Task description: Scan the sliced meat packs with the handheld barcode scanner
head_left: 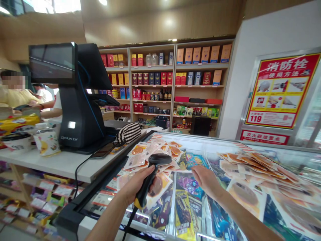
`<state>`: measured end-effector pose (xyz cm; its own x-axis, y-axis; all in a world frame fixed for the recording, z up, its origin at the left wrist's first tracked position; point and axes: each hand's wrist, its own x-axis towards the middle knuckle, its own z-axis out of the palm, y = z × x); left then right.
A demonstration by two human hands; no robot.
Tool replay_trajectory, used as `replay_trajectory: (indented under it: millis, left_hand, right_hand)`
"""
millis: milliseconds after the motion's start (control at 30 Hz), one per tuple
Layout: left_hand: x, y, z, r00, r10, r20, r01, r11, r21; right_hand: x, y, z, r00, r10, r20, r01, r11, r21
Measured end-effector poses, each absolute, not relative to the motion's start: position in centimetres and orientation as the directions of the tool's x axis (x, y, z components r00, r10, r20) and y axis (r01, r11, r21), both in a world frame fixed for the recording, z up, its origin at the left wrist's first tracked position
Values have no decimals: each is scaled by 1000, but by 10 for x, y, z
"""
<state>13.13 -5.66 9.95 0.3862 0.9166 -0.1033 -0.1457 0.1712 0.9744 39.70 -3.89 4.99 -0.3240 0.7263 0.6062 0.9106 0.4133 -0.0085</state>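
My left hand is wrapped round the handle of a black barcode scanner with yellow trim. Its head is above a loose pile of flat packets, each with a round orange-brown piece inside, on the glass top of a chest freezer. My right hand hovers over the glass to the right of the scanner, fingers curled together; whether they hold anything is hidden. Farther right lies a second, taller heap of similar packets. Through the glass, colourful wrapped packs show.
A point-of-sale terminal stands on the white counter at left, near a phone, a striped pouch and a lidded cup. The scanner's cable hangs toward me. Other people are at far left.
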Motion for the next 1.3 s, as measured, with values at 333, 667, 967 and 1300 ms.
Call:
replay_trajectory:
  millis: [333, 667, 967, 1300]
  left_hand:
    - [159, -64, 104, 526, 841, -128, -170, 251, 953]
    - [190, -67, 111, 606, 794, -48, -121, 152, 981]
    - [186, -61, 111, 537, 840, -70, -113, 154, 982]
    - [154, -56, 112, 420, 896, -143, -105, 204, 973]
  right_hand:
    - [441, -27, 57, 358, 724, 590, 743, 162, -649]
    - [437, -18, 46, 456, 768, 450, 412, 265, -872]
    - [484, -27, 70, 362, 593, 719, 923, -121, -366]
    - [530, -85, 47, -119, 913, 391, 988, 149, -47]
